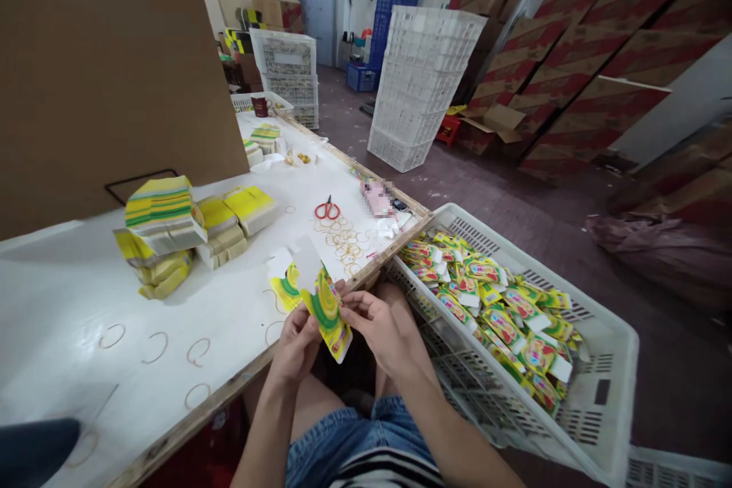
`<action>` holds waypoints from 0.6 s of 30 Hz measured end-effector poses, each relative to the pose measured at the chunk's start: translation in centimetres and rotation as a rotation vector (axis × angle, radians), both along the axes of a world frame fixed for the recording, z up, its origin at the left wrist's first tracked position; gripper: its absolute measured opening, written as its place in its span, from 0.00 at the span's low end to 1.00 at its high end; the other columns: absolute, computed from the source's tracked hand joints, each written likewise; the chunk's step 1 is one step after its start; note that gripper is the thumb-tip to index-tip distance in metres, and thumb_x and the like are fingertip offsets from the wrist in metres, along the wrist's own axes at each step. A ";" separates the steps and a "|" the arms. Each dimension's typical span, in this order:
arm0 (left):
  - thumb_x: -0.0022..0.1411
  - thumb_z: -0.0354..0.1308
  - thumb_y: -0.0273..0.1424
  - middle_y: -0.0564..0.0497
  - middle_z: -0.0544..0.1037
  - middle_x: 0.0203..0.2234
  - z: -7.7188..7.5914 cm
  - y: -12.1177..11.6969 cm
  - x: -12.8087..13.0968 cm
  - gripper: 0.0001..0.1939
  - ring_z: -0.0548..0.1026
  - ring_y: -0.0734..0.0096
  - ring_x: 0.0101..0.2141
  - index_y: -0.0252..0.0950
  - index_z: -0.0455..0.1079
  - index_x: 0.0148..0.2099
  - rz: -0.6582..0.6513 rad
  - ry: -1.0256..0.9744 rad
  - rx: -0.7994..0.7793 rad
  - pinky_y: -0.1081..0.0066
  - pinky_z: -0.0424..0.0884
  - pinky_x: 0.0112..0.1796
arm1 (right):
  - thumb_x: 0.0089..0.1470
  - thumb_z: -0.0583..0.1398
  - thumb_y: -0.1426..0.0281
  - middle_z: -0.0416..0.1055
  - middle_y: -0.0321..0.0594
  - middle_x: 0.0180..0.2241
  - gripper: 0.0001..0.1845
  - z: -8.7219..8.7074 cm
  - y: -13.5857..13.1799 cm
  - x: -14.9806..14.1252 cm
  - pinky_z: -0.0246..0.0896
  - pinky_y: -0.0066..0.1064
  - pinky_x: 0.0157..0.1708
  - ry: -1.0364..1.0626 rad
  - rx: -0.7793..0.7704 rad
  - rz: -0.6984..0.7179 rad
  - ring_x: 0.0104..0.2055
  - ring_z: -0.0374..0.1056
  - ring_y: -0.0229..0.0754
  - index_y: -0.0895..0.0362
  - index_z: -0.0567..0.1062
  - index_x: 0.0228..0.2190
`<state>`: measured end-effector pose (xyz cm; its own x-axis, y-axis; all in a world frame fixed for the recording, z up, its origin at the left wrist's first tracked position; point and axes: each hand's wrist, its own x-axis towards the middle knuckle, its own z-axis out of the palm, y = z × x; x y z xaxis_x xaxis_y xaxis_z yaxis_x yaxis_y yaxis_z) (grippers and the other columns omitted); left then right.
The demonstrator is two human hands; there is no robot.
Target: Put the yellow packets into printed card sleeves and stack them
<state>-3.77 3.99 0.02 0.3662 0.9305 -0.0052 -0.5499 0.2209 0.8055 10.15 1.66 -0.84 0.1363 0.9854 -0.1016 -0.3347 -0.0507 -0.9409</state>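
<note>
Between my hands, over the table's front edge, is a yellow and green printed carton [327, 311] with a white flap standing up at its top. My left hand [296, 343] pinches its left side. On the carton's right edge are the closed fingers of my right hand [374, 324]. Another yellow carton [284, 288] lies on the table just behind it, partly covered. To the right, a white plastic crate [614, 366] holds a heap of yellow cartons [503, 305] with white flaps.
Bundles of flat cartons [163, 217] are stacked on the white table [57, 320]. Red-handled scissors [327, 209] lie near scattered rubber bands [343, 244]. Beyond stand stacked white crates [423, 84] and piled cardboard boxes [606, 53]. A large brown cardboard sheet [114, 76] rises at left.
</note>
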 end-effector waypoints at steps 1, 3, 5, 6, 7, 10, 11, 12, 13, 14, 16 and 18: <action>0.47 0.70 0.43 0.41 0.82 0.41 0.1 -0.2 0.2 0.20 0.76 0.50 0.49 0.35 0.77 0.38 -0.006 -0.004 0.001 0.59 0.72 0.49 | 0.42 0.70 0.61 0.76 0.40 0.33 0.18 0.2 -0.3 0.2 0.67 0.34 0.40 -0.033 0.003 0.004 0.35 0.71 0.42 0.58 0.77 0.33; 0.47 0.69 0.42 0.41 0.82 0.40 0.0 -0.3 0.5 0.20 0.77 0.51 0.47 0.34 0.76 0.39 0.005 0.021 -0.005 0.59 0.72 0.48 | 0.43 0.70 0.61 0.77 0.42 0.35 0.18 0.6 -0.6 0.6 0.67 0.35 0.41 -0.107 0.007 0.009 0.37 0.71 0.43 0.59 0.77 0.34; 0.48 0.68 0.43 0.42 0.82 0.39 -0.3 -0.3 0.8 0.22 0.78 0.53 0.45 0.34 0.75 0.42 0.055 0.079 -0.028 0.61 0.73 0.46 | 0.44 0.69 0.60 0.77 0.42 0.34 0.18 0.7 -0.9 0.8 0.68 0.35 0.40 -0.154 0.001 0.027 0.36 0.71 0.44 0.59 0.78 0.35; 0.49 0.68 0.44 0.42 0.82 0.38 -0.6 -0.3 0.9 0.23 0.79 0.54 0.43 0.34 0.75 0.42 0.095 0.120 -0.042 0.61 0.74 0.44 | 0.46 0.68 0.59 0.77 0.42 0.33 0.18 0.7 -1.1 0.9 0.68 0.35 0.38 -0.168 -0.002 0.034 0.35 0.72 0.44 0.59 0.78 0.34; 0.49 0.67 0.45 0.43 0.82 0.37 -0.9 -0.2 1.1 0.24 0.79 0.55 0.42 0.34 0.74 0.43 0.136 0.162 -0.053 0.62 0.75 0.42 | 0.47 0.67 0.58 0.77 0.42 0.32 0.17 0.7 -1.2 0.8 0.69 0.35 0.36 -0.182 -0.004 0.033 0.33 0.72 0.44 0.59 0.78 0.33; 0.51 0.66 0.44 0.46 0.81 0.34 -1.5 -0.2 1.7 0.26 0.80 0.61 0.38 0.34 0.70 0.48 0.219 0.252 -0.064 0.66 0.75 0.39 | 0.51 0.64 0.59 0.76 0.41 0.28 0.14 0.2 -1.5 0.7 0.68 0.33 0.31 -0.269 0.013 -0.064 0.30 0.71 0.43 0.58 0.75 0.29; 0.52 0.66 0.42 0.47 0.81 0.33 -1.6 -0.2 1.9 0.28 0.80 0.62 0.37 0.35 0.67 0.51 0.232 0.273 -0.049 0.67 0.75 0.38 | 0.52 0.63 0.59 0.75 0.40 0.27 0.13 0.1 -1.6 0.7 0.67 0.32 0.30 -0.320 0.021 -0.113 0.29 0.70 0.42 0.57 0.74 0.28; 0.53 0.65 0.40 0.48 0.81 0.34 -1.5 -0.3 2.0 0.30 0.80 0.64 0.37 0.36 0.63 0.55 0.243 0.295 -0.022 0.68 0.75 0.38 | 0.52 0.62 0.60 0.74 0.39 0.26 0.12 0.0 -1.7 0.8 0.66 0.31 0.28 -0.377 0.028 -0.160 0.28 0.69 0.42 0.57 0.73 0.28; 0.54 0.65 0.38 0.48 0.81 0.35 -1.4 -0.4 2.2 0.33 0.80 0.65 0.37 0.37 0.58 0.59 0.253 0.320 0.014 0.69 0.75 0.39 | 0.53 0.61 0.61 0.73 0.39 0.26 0.11 -0.1 -1.7 0.9 0.65 0.30 0.27 -0.433 0.038 -0.191 0.27 0.68 0.40 0.57 0.72 0.28; 0.55 0.64 0.37 0.48 0.80 0.37 -1.2 -0.6 2.3 0.36 0.80 0.65 0.38 0.39 0.52 0.62 0.254 0.346 0.055 0.68 0.75 0.39 | 0.53 0.61 0.63 0.72 0.38 0.26 0.09 0.0 -1.8 1.1 0.64 0.29 0.26 -0.481 0.051 -0.205 0.26 0.66 0.39 0.57 0.72 0.29; 0.57 0.63 0.35 0.46 0.79 0.42 -0.6 -0.9 2.4 0.41 0.79 0.63 0.41 0.41 0.44 0.65 0.204 0.385 0.123 0.66 0.75 0.41 | 0.52 0.62 0.66 0.73 0.39 0.31 0.11 0.2 -2.0 1.7 0.62 0.27 0.24 -0.528 0.090 -0.179 0.24 0.63 0.36 0.57 0.73 0.38; 0.58 0.62 0.35 0.43 0.78 0.45 -0.1 -1.2 2.1 0.41 0.78 0.60 0.44 0.42 0.43 0.66 0.089 0.394 0.146 0.63 0.74 0.43 | 0.52 0.61 0.68 0.73 0.41 0.39 0.24 0.6 -2.1 2.5 0.61 0.26 0.24 -0.518 0.127 -0.092 0.25 0.63 0.34 0.55 0.68 0.51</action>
